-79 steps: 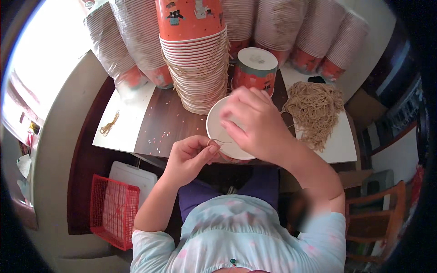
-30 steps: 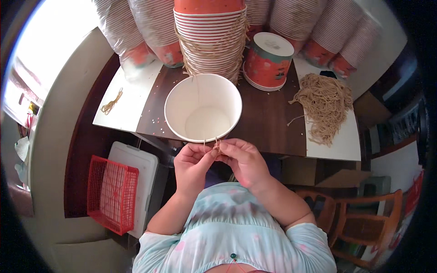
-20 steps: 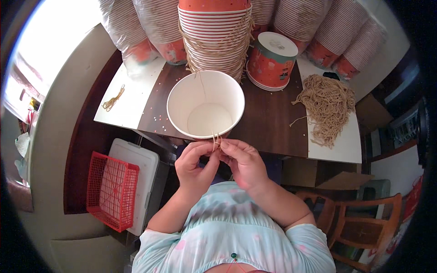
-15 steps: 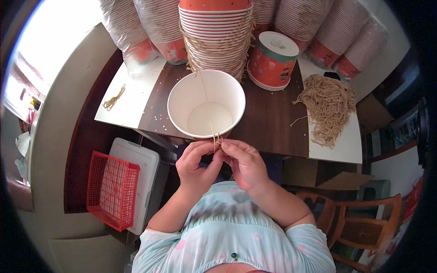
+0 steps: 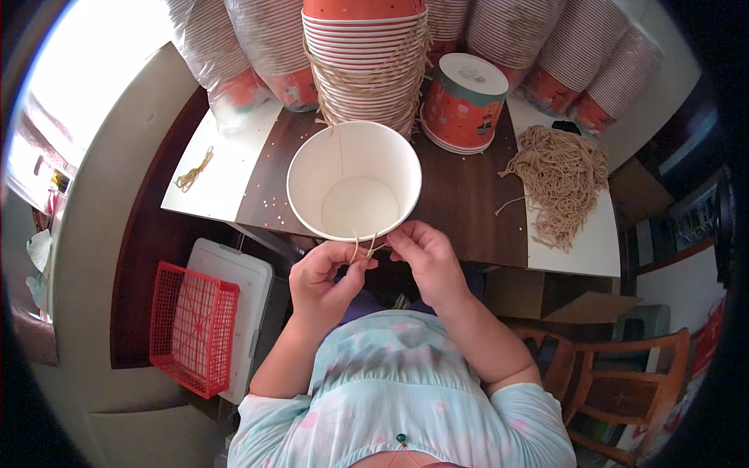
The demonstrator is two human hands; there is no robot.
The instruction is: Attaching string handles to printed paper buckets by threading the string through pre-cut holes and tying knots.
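Note:
A large paper bucket (image 5: 355,160) with a white inside stands tilted toward me at the table's front edge. At its near rim, a thin tan cord (image 5: 372,247) is looped and crossed between my hands. My left hand (image 5: 331,277) pinches one side of the cord between thumb and fingers. Just right of it, my right hand (image 5: 424,256) pinches the other end close against the rim. A strand of cord also hangs down the far inside wall of the bucket. The outer wall below the near rim is hidden by my hands.
Behind the bucket rises a tall stack of orange buckets (image 5: 365,66) with cord handles. An upturned bucket (image 5: 464,101) stands right of it. A heap of tan cords (image 5: 560,183) lies at right, a small bundle (image 5: 195,170) at left. A red basket (image 5: 193,327) sits below left.
My hands have moved apart, the right one going right along the rim, and the cord between them is drawn out sideways. The bucket has barely moved.

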